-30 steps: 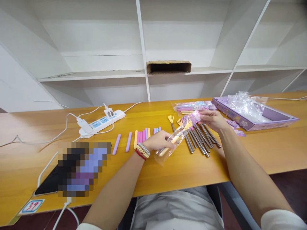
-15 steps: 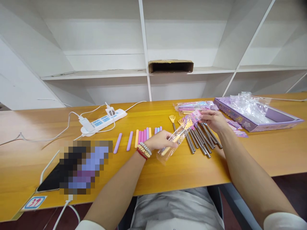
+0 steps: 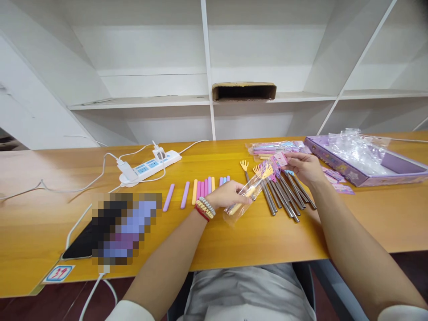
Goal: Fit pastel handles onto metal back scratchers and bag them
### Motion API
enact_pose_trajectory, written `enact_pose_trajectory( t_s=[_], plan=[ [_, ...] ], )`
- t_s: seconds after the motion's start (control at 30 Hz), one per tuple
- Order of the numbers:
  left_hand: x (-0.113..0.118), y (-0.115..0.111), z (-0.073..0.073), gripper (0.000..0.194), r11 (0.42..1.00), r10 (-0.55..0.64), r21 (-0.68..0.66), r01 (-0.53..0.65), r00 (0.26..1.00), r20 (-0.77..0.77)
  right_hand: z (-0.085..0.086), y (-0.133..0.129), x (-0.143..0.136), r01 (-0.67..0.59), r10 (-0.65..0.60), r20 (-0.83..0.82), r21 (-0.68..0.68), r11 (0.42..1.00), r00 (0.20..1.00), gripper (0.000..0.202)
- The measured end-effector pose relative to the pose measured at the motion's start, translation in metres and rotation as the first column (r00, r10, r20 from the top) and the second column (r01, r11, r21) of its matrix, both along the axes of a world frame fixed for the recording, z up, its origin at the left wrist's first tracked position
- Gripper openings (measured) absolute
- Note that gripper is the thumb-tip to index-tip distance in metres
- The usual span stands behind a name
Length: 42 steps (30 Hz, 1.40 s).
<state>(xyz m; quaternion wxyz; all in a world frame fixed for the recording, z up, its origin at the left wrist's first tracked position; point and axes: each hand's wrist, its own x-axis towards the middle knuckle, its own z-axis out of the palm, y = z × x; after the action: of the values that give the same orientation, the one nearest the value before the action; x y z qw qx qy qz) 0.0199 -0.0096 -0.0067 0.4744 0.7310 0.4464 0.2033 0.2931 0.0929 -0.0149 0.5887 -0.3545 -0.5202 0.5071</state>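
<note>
Single head-worn view. Camera above the near edge of the desk [image 3: 267, 240], facing forward and down; wearer's lap [image 3: 247, 294] at bottom centre. Left hand [image 3: 230, 195] and right hand [image 3: 306, 167] at close range, near mid-frame. Past the far edge, white shelving [image 3: 147, 49] fills the upper frame. Desk runs out of frame at both sides.

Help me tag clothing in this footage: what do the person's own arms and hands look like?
The left hand and right hand are gloveless. A grey bracelet, a cream bracelet and a red cord circle the left wrist; the right wrist shows none. Both sleeves are white.
</note>
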Motion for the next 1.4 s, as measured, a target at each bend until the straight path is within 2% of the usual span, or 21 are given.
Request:
enact_pose_trajectory(
  t_s=[0.17,0.27,0.4,0.5,0.6,0.67,0.8,0.93,1.0,1.13,1.27,1.33,1.4],
  plan=[
    [0.001,-0.002,0.001,0.033,0.999,0.040,0.013,-0.040,0.999,-0.003,-0.004,0.001,-0.007,0.137,-0.140,0.090,0.037,0.990,0.986,0.025],
    [0.002,-0.003,0.003,0.031,0.999,0.043,0.002,-0.043,0.999,-0.005,-0.009,0.002,-0.012,0.225,-0.258,0.245,0.155,0.962,0.934,0.028],
    [0.004,-0.005,0.004,0.032,0.998,0.050,-0.030,-0.050,0.999,0.020,-0.017,0.001,-0.018,0.270,-0.428,0.417,0.386,0.882,0.802,0.029],
    [0.005,-0.006,0.003,0.033,0.997,0.042,-0.063,-0.039,0.998,0.041,-0.019,0.000,-0.020,0.275,-0.560,0.486,0.539,0.796,0.670,0.022],
    [0.006,-0.006,0.002,0.034,0.997,0.023,-0.069,-0.020,0.998,0.056,-0.019,0.000,-0.019,0.235,-0.665,0.529,0.661,0.712,0.527,0.022],
    [0.006,-0.006,0.001,0.034,0.998,0.016,-0.065,-0.013,0.998,0.054,-0.019,0.000,-0.019,0.183,-0.690,0.542,0.707,0.683,0.480,0.025],
    [0.004,-0.003,-0.003,0.035,0.999,0.000,-0.041,0.002,0.999,0.038,-0.018,-0.004,-0.023,0.110,-0.651,0.553,0.712,0.693,0.520,0.027],
    [0.003,-0.002,-0.004,0.036,1.000,-0.021,0.010,0.020,1.000,0.022,-0.017,-0.007,-0.027,0.067,-0.560,0.587,0.653,0.754,0.584,0.028],
    [0.003,-0.002,-0.003,0.036,0.998,-0.042,0.036,0.042,0.999,0.003,-0.016,-0.008,-0.028,0.097,-0.536,0.592,0.612,0.785,0.601,0.028],
    [0.003,-0.003,0.000,0.034,0.993,-0.071,0.088,0.076,0.996,-0.051,-0.018,-0.004,-0.027,0.240,-0.524,0.547,0.507,0.828,0.653,0.026],
    [0.003,-0.003,0.001,0.039,0.988,-0.069,0.136,0.076,0.996,-0.056,-0.020,0.000,-0.023,0.280,-0.425,0.431,0.360,0.890,0.796,0.023],
    [0.003,-0.003,0.000,0.038,0.988,-0.057,0.139,0.065,0.997,-0.057,-0.019,0.001,-0.023,0.233,-0.324,0.349,0.279,0.932,0.879,0.031],
    [0.003,-0.003,0.000,0.036,0.989,-0.041,0.139,0.049,0.998,-0.056,-0.018,0.000,-0.023,0.137,-0.202,0.341,0.206,0.969,0.918,0.036]
  ],
)
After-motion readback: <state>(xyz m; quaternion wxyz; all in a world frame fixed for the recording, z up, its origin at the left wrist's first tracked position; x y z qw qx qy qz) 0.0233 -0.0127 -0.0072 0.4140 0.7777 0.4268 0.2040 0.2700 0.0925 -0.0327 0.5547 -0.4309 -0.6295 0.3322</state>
